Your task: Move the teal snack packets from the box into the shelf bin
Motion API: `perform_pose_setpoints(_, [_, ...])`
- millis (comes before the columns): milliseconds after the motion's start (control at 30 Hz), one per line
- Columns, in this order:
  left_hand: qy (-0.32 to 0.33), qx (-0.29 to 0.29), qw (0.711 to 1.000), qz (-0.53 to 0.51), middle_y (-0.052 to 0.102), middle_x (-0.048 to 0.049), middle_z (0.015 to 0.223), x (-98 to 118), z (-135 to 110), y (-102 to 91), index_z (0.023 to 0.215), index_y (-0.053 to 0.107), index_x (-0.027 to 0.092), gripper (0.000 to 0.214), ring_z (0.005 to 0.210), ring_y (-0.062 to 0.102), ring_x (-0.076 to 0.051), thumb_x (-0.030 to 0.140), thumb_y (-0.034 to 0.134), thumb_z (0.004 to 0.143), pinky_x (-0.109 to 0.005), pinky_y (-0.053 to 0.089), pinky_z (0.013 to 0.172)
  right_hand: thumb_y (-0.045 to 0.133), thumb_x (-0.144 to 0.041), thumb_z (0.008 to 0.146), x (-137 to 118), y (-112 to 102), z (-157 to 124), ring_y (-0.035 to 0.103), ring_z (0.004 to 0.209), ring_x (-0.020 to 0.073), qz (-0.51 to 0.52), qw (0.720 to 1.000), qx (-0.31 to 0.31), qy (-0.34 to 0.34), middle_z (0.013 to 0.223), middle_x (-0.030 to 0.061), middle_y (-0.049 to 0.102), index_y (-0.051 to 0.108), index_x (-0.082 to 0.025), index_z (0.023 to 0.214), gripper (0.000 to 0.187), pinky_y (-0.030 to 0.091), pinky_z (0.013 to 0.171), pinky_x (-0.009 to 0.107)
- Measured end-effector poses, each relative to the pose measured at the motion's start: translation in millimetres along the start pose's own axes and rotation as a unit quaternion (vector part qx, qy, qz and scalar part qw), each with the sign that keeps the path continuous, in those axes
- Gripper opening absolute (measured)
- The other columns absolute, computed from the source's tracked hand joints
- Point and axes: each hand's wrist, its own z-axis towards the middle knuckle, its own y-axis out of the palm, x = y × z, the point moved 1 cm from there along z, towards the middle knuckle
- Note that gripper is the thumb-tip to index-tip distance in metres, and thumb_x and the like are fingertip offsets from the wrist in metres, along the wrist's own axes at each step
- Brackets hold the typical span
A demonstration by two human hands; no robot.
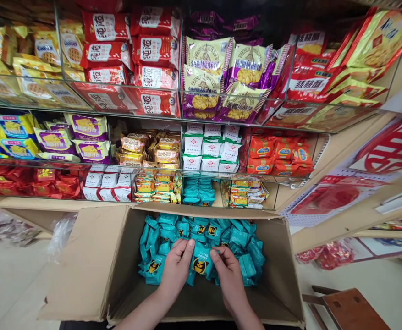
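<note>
Between my two hands is a teal snack packet (200,262) with a black and gold emblem and small pale lettering. My left hand (177,263) pinches its left edge between thumb and fingers. On the opposite edge, the thumb and fingers of my right hand (227,270) are closed. Below and around them, a heap of similar teal packets (240,237) fills the back part of an open cardboard box (121,275). The fingers beneath the held packet are partly hidden.
Shelves with clear dividers stand behind the box, stocked with wrapped biscuits. One low compartment holds teal packets (198,189). The box's left flap (84,261) is folded outward. A brown wooden stool (354,309) is at lower right, and a clear plastic bag (61,236) hangs at left.
</note>
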Motion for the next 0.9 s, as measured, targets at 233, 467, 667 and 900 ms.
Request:
perform_pose_setpoints(233, [0.084, 0.006, 0.992, 0.095, 0.035, 0.0034, 0.056, 4.9, 1.2, -8.8, 0.057, 0.038, 0.018, 0.033, 0.054, 0.036, -0.010, 0.039, 0.035, 0.083, -0.020, 0.034, 0.053, 0.053, -0.039, 0.075, -16.0, 2.7, -3.4, 0.039, 0.049, 0.0087, -0.078, 0.995, 0.028, -0.056, 0.052, -0.0063, 0.041, 0.043, -0.019, 0.058, 0.028, 0.035, 0.048, 0.020])
perform_pose_setpoints(467, [0.155, -0.041, 0.972, 0.174, 0.043, 0.0023, 0.059, 26.8, 1.9, -14.8, 0.064, 0.043, 0.019, 0.028, 0.057, 0.043, -0.010, 0.034, 0.033, 0.085, -0.022, 0.036, 0.057, 0.066, -0.030, 0.064, -58.8, -7.3, -6.9, 0.038, 0.110, 0.0245, -0.362, 0.873, -0.169, -0.280, 0.117, 0.0065, 0.048, 0.049, -0.022, 0.102, 0.042, 0.034, 0.091, 0.040])
perform_pose_setpoints(667, [0.173, -0.099, 0.963, 0.183, 0.045, 0.0022, 0.059, 41.9, 2.8, -15.7, 0.063, 0.044, 0.018, 0.029, 0.058, 0.045, -0.010, 0.032, 0.032, 0.086, -0.020, 0.037, 0.057, 0.057, -0.018, 0.070, -71.3, 0.4, -5.0, 0.048, 0.091, 0.0203, -0.454, 0.824, -0.166, -0.294, 0.094, 0.0056, 0.055, 0.046, -0.020, 0.096, 0.028, 0.041, 0.078, 0.035])
perform_pose_setpoints(900, [0.296, -0.114, 0.915, 0.250, 0.055, -0.0030, 0.077, 60.1, 32.1, -58.2, 0.089, 0.056, 0.018, 0.022, 0.076, 0.051, -0.012, 0.026, 0.036, 0.085, -0.023, 0.041, 0.069, 0.054, -0.028, 0.077, -105.2, 3.6, 22.1, 0.049, 0.086, 0.0193, -0.524, 0.761, -0.193, -0.329, 0.090, 0.0043, 0.057, 0.050, -0.020, 0.099, 0.024, 0.040, 0.076, 0.032])
